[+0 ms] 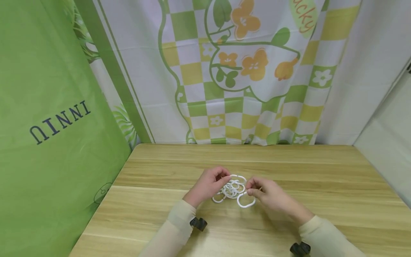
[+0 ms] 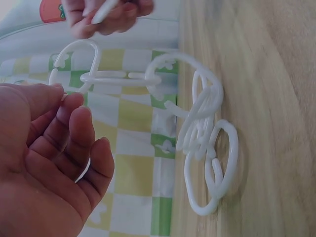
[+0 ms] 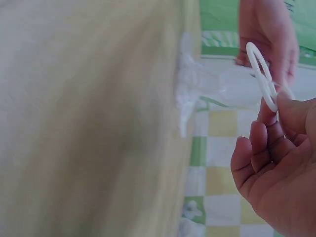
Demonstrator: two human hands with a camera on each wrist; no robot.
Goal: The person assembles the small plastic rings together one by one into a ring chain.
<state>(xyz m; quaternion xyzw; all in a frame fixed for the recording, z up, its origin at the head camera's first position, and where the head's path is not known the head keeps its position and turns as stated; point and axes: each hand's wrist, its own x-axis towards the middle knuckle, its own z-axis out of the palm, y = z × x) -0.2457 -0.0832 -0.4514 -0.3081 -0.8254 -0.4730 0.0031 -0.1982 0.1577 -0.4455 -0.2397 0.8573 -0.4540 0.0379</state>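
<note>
Above the wooden tabletop my left hand [image 1: 210, 185] pinches a white C-shaped plastic curtain ring [image 2: 98, 57] between thumb and index finger. This ring links through others into a chain, whose bunched part lies as a heap of white rings [image 2: 201, 111] on the wood. To the right, my right hand [image 1: 269, 192] pinches a separate-looking white ring [image 3: 266, 91] with thumb and fingertip; its open loop hangs toward me in the head view. The two hands stand close together, either side of the heap. My fingertips hide part of each held ring.
The wooden table [image 1: 321, 171] extends around the hands. A patterned curtain [image 1: 240, 103] hangs along its far edge, a green cloth [image 1: 57, 171] at the left, and a pale panel [image 1: 388, 142] borders the right side.
</note>
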